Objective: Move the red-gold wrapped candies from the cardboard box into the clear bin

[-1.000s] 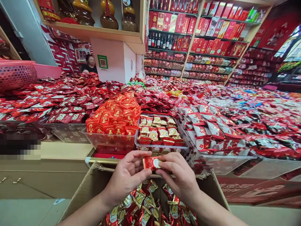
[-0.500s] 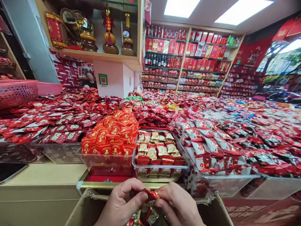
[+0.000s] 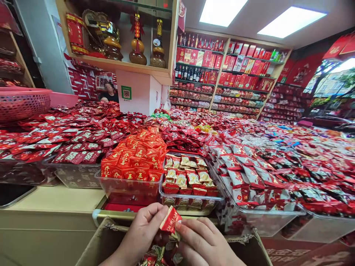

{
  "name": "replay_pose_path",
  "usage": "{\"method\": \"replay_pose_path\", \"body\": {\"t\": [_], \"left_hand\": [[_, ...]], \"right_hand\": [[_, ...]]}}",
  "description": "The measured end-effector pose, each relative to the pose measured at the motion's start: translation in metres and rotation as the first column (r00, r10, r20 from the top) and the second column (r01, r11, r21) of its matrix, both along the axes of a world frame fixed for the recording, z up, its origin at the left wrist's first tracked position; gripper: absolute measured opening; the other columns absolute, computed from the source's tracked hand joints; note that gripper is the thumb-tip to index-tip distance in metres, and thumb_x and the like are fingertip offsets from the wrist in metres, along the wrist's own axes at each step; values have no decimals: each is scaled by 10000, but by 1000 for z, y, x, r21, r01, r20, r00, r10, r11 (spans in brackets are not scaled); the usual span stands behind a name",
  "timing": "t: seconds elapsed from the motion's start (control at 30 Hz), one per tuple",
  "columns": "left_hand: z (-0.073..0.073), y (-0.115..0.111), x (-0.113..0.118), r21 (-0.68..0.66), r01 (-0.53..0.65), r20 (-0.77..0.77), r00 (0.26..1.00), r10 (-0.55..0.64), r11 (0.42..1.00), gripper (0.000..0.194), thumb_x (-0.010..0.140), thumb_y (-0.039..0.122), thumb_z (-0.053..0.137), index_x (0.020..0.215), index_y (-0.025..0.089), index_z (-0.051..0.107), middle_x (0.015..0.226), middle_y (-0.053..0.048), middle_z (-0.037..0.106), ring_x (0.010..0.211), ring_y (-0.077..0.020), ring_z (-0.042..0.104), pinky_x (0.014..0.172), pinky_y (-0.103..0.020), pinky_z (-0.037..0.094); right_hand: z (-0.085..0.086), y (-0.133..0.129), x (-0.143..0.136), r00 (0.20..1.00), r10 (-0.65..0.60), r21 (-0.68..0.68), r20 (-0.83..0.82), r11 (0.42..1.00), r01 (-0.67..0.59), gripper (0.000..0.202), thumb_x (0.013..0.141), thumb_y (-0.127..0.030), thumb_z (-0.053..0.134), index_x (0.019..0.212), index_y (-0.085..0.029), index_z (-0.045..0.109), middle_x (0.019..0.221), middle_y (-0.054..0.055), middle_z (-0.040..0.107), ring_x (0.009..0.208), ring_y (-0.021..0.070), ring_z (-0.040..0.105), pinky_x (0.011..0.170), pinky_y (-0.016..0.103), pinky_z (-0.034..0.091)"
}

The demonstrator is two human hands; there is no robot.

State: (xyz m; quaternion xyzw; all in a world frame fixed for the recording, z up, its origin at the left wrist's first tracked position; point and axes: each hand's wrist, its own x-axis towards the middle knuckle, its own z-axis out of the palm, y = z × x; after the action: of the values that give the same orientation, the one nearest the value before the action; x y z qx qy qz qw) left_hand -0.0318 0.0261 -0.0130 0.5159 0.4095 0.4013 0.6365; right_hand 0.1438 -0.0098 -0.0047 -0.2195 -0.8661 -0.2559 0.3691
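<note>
A small red and gold candy packet (image 3: pixel 170 220), lettered "DURIAN", is held up between my two hands. The fingers of my left hand (image 3: pixel 148 227) pinch its upper left side. My right hand (image 3: pixel 201 236) grips the packet's right edge with thumb and fingertips, the thumb partly hidden. Just below, an open cardboard box (image 3: pixel 97 242) holds more red and gold packets (image 3: pixel 155 256), partly covered by my hands. Straight ahead stands a clear plastic bin (image 3: pixel 194 198) with similar red and cream packets (image 3: pixel 181 178) set in rows.
Left of that bin is a tub of orange-red packets (image 3: pixel 135 157); to the right, a bin of red and white packets (image 3: pixel 249 170). A pink basket (image 3: pixel 24 103) and a dark tray-like object (image 3: pixel 16 195) are at the left. A person (image 3: pixel 109 92) is in the back.
The packet has been turned so its lettered front faces me, and it is raised slightly. My left hand has shifted its hold to the packet's upper left side.
</note>
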Motion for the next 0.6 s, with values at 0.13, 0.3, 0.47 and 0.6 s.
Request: {"method": "replay_pose_path", "body": {"t": [0.13, 0.3, 0.47, 0.6], "left_hand": [[-8, 7, -6, 69, -38, -25, 999, 40, 997, 368, 791, 480, 438, 726, 136, 552, 600, -11, 611, 464, -84, 514, 422, -170, 306], [-19, 12, -6, 136, 45, -163, 986, -23, 990, 321, 805, 422, 444, 729, 131, 556, 621, -4, 595, 490, -83, 513, 434, -172, 318], [-23, 10, -7, 180, 116, -249, 966, -69, 977, 292, 815, 389, 436, 718, 138, 550, 654, -11, 601, 531, -96, 528, 476, -189, 365], [-22, 9, -10, 182, 132, -271, 959, -79, 974, 261, 800, 366, 456, 702, 137, 537, 655, -13, 595, 541, -108, 544, 491, -200, 387]], "right_hand": [[31, 12, 9, 996, -79, -63, -50, 995, 76, 122, 802, -86, 456, 852, -85, 568, 960, 111, 639, 858, 181, 550, 711, 296, 431], [75, 84, 8, 761, -620, -234, 190, 725, 648, 179, 847, -139, 358, 790, -129, 528, 776, 112, 632, 762, 210, 579, 661, 310, 419], [73, 152, 8, 570, -705, -345, 422, 457, 820, 181, 797, -88, 373, 869, -125, 536, 746, 116, 647, 707, 219, 615, 578, 275, 409], [60, 168, 15, 550, -662, -390, 510, 392, 833, 210, 761, -94, 418, 897, -116, 575, 847, 141, 653, 800, 222, 609, 619, 264, 413]]}}
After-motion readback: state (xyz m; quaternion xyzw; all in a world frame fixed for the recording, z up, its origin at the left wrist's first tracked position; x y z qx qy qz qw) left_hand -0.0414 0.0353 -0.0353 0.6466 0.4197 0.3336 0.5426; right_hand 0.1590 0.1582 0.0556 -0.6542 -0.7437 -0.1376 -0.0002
